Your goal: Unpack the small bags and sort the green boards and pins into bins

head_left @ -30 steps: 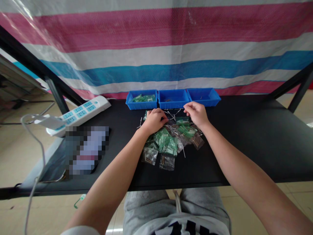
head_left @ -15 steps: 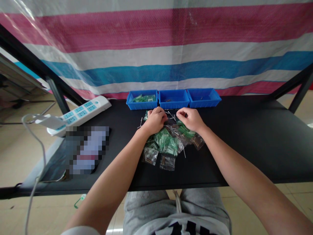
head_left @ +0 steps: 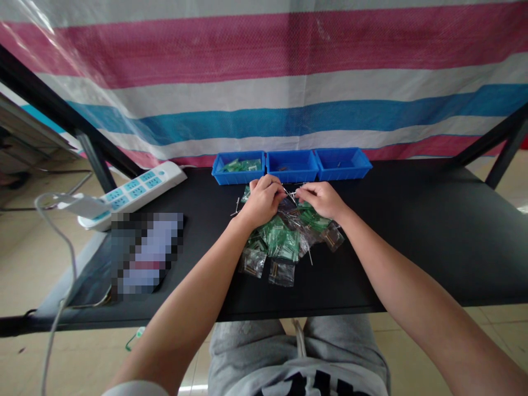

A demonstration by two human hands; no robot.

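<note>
My left hand point(head_left: 264, 201) is closed in a pinch on a thin silvery metal rod point(head_left: 290, 192), at the back of a loose pile. Close by, my right hand point(head_left: 322, 199) has its thumb and fingers pinched together at the rods; whether it grips one is too small to tell. Below both hands lie green packets point(head_left: 282, 239) in clear plastic. Small clear bags point(head_left: 282, 273) with brass-coloured pins lie at the pile's front, another bag point(head_left: 332, 236) at its right. A T-shaped metal piece point(head_left: 237, 205) rests left of my left hand.
Behind the pile stand three blue bins: the left bin point(head_left: 239, 179) holds green packets, the middle bin point(head_left: 292, 176) a few small brownish pieces, the right bin point(head_left: 343, 171) one tiny item. A white power strip point(head_left: 134, 192) and a blurred-out flat object point(head_left: 150, 253) lie at left.
My left hand has risen slightly, and a metal rod now shows at its fingertips. My right hand's fingers have come down to the rods, closer to the left hand.
</note>
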